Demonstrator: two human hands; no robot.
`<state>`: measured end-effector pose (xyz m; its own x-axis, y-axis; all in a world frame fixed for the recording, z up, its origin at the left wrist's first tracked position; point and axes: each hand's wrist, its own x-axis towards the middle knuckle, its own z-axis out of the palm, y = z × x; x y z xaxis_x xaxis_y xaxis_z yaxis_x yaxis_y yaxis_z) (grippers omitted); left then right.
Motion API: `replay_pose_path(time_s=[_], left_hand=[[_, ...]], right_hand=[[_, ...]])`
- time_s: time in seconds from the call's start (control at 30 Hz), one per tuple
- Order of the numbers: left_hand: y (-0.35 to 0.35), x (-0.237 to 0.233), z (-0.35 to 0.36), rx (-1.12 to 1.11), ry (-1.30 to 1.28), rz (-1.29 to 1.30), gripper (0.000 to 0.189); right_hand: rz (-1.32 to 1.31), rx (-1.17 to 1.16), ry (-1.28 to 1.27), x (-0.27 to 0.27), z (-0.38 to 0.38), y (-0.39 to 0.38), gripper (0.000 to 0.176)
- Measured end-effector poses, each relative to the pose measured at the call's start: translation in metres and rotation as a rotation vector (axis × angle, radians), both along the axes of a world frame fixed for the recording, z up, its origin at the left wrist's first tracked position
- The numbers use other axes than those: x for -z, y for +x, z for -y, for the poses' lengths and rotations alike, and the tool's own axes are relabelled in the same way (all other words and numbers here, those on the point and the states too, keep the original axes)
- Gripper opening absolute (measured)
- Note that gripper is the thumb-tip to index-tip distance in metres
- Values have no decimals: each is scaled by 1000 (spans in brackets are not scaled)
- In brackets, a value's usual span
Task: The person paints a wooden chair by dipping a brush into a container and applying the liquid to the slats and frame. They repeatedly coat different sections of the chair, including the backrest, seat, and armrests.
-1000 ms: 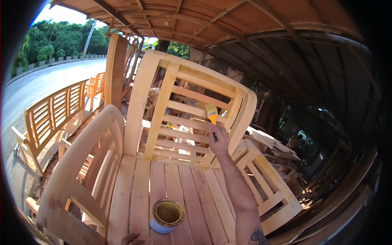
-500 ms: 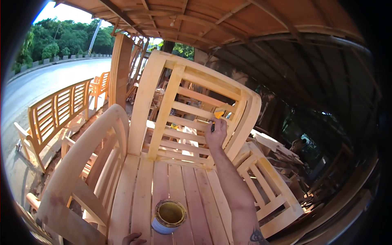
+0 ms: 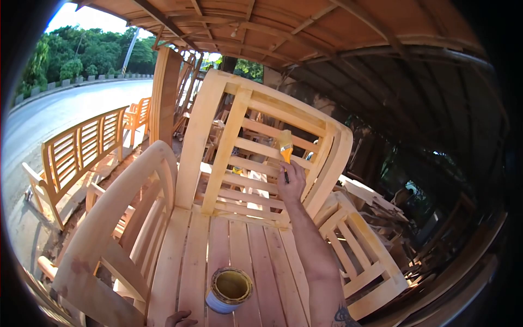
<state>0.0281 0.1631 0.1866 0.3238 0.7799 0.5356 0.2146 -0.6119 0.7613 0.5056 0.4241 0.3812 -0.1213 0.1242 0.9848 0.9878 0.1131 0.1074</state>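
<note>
A paintbrush (image 3: 286, 148) with a yellow ferrule end and dark handle is gripped in my right hand (image 3: 291, 182), bristles upward. The bristles overlap the upper slats of the wooden bench's backrest (image 3: 256, 146). Low in the view, my left hand (image 3: 181, 319) shows only in part, its fingers near the seat slats and left of the can. An open paint can (image 3: 230, 290) with a yellowish liquid inside and a stained rim stands on the slatted seat (image 3: 218, 245). The bench's curved left armrest (image 3: 103, 218) rises at the left.
Another slatted bench (image 3: 81, 152) stands outside by the road (image 3: 92, 98), with an orange chair (image 3: 139, 117) behind it. A wooden post (image 3: 166, 98) holds up the roof side. At the right are a slatted frame (image 3: 359, 250) and stacked boards (image 3: 376, 199).
The brush has swung from pointing right to pointing upward, its bristles moving up and left across the backrest. The view has shifted slightly; the left hand stays low by the can.
</note>
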Motion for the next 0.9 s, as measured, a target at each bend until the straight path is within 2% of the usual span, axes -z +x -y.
replay_pose_path(time_s=[0.13,0.23,0.33,0.47,0.6,0.73,0.87,0.9], left_hand=[[1,-2,-1,-1,21,-1,29],[1,-2,-2,14,47,3,29],[1,-6,0,2,32,9,29],[2,-5,0,-16,55,19,29],[0,-5,0,-36,74,30,29],[0,-5,-1,-35,103,15,29],[3,-4,1,-33,97,2,31],[4,-2,2,-35,86,3,32]], right_hand=[[-210,98,198,18,14,11,20],[-352,55,209,21,13,-4,17],[-349,11,103,12,-14,-37,16],[-197,-236,-21,0,-49,-101,15],[-29,-438,-95,-6,-42,-128,17],[-83,-270,-43,-9,-43,-87,15],[-145,-165,50,-7,-19,-77,20],[-93,-200,0,-8,-15,-78,19]])
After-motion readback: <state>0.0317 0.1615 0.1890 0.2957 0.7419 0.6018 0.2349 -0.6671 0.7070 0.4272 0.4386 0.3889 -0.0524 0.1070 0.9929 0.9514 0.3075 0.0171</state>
